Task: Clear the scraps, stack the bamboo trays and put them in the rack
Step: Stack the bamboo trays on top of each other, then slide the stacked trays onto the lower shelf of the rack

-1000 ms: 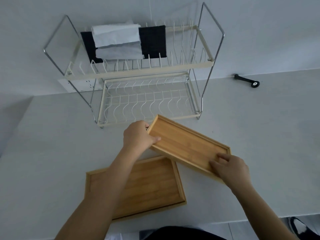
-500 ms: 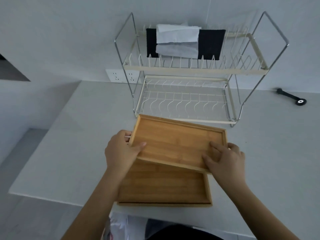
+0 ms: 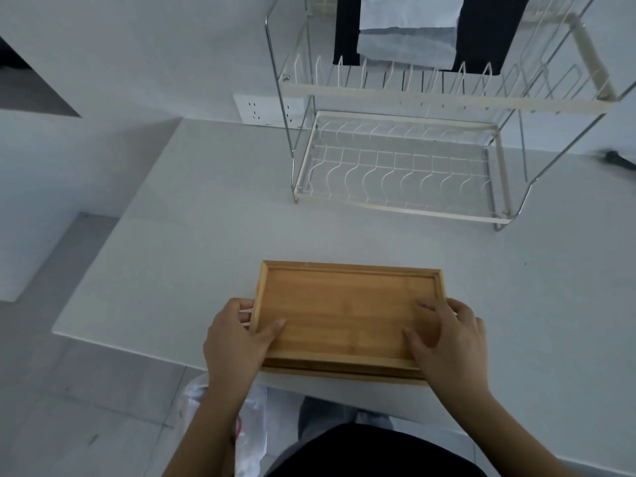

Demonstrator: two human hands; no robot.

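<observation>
Two shallow rectangular bamboo trays [image 3: 347,315] lie stacked flat near the table's front edge, well short of the empty-bottomed wire rack [image 3: 402,173].

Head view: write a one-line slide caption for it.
Both hands, left and right, grip the stacked bamboo trays at the table edge, before the two-tier dish rack.

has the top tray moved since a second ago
Yes. The top tray came toward the person, away from the rack, and now sits squarely on the lower tray.
</observation>
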